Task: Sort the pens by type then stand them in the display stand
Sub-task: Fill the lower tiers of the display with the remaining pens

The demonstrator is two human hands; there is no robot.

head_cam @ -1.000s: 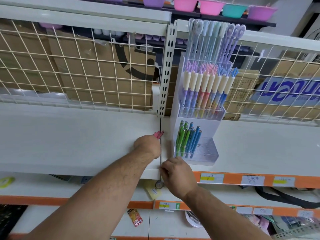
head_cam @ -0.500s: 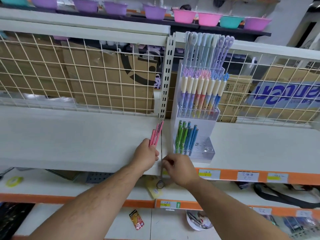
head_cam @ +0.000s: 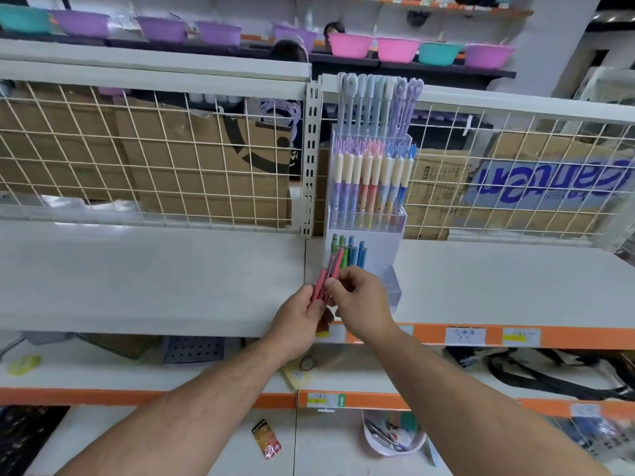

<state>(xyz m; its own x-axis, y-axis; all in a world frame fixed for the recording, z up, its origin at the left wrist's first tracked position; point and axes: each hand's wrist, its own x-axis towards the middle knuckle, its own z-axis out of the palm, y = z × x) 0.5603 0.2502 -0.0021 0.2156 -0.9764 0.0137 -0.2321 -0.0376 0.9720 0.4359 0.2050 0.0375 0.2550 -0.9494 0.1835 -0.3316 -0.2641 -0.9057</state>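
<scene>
Partly, pink pens (head_cam: 324,282) and right hand (head_cam: 361,304) block the display stand (head_cam: 379,242).

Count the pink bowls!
2. One pink bowl sits beside a purple bowl; the other, right of it, beside a teal bowl. More may be hidden.

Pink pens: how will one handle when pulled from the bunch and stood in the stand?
Probably stiff and light: the pink pens are slim, straight barrels, and the left hand holds several. They look round and smooth, so one may roll if laid on the shelf. Likely to lean in the display stand, as the blue pens there do.
</scene>
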